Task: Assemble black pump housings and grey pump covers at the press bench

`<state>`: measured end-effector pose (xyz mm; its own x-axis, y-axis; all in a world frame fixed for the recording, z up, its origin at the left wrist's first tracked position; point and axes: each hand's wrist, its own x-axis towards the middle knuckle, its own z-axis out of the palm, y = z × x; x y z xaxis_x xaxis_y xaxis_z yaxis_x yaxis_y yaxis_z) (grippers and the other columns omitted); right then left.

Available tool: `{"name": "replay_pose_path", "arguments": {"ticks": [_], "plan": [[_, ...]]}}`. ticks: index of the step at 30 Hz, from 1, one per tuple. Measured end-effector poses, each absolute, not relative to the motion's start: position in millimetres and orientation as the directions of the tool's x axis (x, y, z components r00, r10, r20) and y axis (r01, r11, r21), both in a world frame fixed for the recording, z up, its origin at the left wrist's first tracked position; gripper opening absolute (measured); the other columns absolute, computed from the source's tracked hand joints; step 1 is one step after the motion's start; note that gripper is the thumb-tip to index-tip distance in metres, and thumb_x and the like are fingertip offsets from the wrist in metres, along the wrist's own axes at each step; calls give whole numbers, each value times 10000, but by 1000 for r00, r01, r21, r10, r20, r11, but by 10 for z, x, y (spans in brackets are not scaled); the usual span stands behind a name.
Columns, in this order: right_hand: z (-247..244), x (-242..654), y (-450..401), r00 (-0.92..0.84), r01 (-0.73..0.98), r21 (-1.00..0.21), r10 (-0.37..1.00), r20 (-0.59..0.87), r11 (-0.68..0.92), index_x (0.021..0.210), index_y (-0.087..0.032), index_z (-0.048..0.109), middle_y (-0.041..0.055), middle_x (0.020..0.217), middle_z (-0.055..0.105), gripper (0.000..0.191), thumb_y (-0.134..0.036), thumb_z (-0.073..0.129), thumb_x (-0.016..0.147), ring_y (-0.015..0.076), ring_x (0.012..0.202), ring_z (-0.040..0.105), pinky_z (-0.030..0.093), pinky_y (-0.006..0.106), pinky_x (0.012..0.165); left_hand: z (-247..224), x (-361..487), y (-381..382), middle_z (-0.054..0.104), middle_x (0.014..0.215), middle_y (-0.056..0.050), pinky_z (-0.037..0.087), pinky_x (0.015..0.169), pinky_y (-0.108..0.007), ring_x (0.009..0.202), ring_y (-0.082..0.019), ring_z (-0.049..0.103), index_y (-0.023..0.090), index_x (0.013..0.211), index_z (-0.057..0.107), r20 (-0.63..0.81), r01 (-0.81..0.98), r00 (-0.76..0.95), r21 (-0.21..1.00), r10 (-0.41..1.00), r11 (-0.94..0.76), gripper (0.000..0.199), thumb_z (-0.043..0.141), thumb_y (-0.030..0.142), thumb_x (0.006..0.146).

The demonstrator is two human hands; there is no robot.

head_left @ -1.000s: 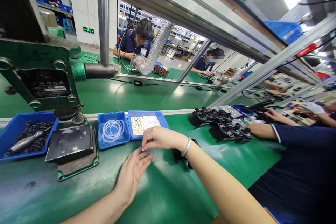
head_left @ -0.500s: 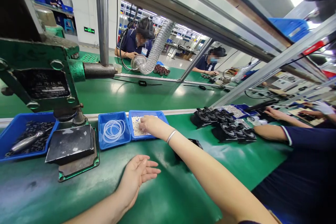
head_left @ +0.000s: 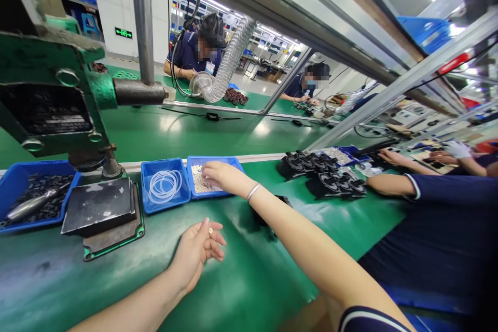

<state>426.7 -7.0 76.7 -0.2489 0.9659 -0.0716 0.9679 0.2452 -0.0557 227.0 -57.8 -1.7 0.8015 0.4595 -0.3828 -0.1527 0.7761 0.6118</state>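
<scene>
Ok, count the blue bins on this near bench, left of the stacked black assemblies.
3: far left, the dark-parts bin; middle, the tubing bin; right, the pale-rings bin at the right hand. The press could hide more.

Your green bench (head_left: 237, 285) is carrying a press base (head_left: 112, 243) on L, blue bins (head_left: 202, 196) & blk parts (head_left: 298, 164) farther R.

Right hand (head_left: 225, 176) over beige-parts bin (head_left: 212, 195)

Right arm is stretched out to the bin, fingers bent down. Left hand (head_left: 194, 247) is held on the bin's near side, thumb and forefinger pinched, rest loosely curled.
</scene>
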Motion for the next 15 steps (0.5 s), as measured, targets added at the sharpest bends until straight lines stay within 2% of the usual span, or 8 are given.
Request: {"name": "replay_pose_path", "arguments": {"ticks": [2, 3, 6, 7, 9, 12, 15], "plan": [[869, 4205, -182, -163, 979, -117, 986, 36, 166, 1064, -162, 583, 97, 1064, 683, 175, -247, 438, 1014, 174, 974, 638, 466, 282, 856, -27, 2269, -576, 652, 677, -4, 465, 498, -206, 496, -82, 571, 103, 969, 605, -379, -155, 805, 610, 457, 777, 562, 699, 619, 768], [926, 4159, -262, -110, 973, -195, 990, 92, 126, 1080, -172, 558, 79, 1020, 691, 188, -271, 408, 1026, 159, 911, 655, 480, 272, 821, -33, 2269, -576, 647, 666, 2, 459, 494, -204, 487, -81, 565, 112, 961, 600, -381, -155, 803, 608, 458, 779, 550, 698, 618, 770], [1057, 3977, -575, 72, 814, -579, 979, 190, 52, 1034, -202, 549, -11, 774, 661, 169, -334, 446, 1014, 112, 651, 644, 489, 226, 676, -50, 2266, -578, 641, 639, 14, 441, 488, -198, 465, -81, 558, 143, 926, 567, -384, -166, 795, 607, 470, 777, 518, 692, 623, 773], [1068, 3911, -694, 119, 727, -686, 978, 174, 33, 1003, -205, 567, -34, 701, 635, 154, -341, 495, 993, 104, 601, 624, 483, 217, 653, -55, 2265, -578, 636, 628, 18, 432, 485, -194, 457, -81, 554, 152, 915, 555, -381, -169, 795, 609, 472, 775, 514, 690, 627, 772], [1025, 3785, -926, 172, 608, -793, 982, 81, -41, 936, -201, 609, -47, 618, 607, 156, -350, 567, 952, 101, 563, 598, 472, 213, 630, -66, 2264, -576, 616, 596, 30, 403, 470, -188, 432, -76, 531, 160, 896, 541, -375, -165, 797, 618, 473, 769, 519, 687, 641, 765], [839, 3638, -1209, 247, 496, -841, 964, -102, -216, 850, -187, 630, -42, 573, 582, 243, -416, 594, 921, 92, 500, 549, 430, 204, 531, -76, 2265, -570, 571, 558, 52, 350, 447, -178, 398, -55, 466, 165, 877, 536, -361, -158, 807, 630, 467, 760, 500, 674, 636, 780], [634, 3538, -1379, 327, 359, -866, 916, -231, -347, 873, -188, 615, -59, 543, 545, 325, -509, 579, 904, 72, 387, 455, 329, 194, 398, -75, 2259, -570, 523, 546, 74, 299, 438, -169, 391, -28, 384, 167, 849, 530, -337, -177, 815, 630, 472, 756, 446, 665, 591, 818]]}}
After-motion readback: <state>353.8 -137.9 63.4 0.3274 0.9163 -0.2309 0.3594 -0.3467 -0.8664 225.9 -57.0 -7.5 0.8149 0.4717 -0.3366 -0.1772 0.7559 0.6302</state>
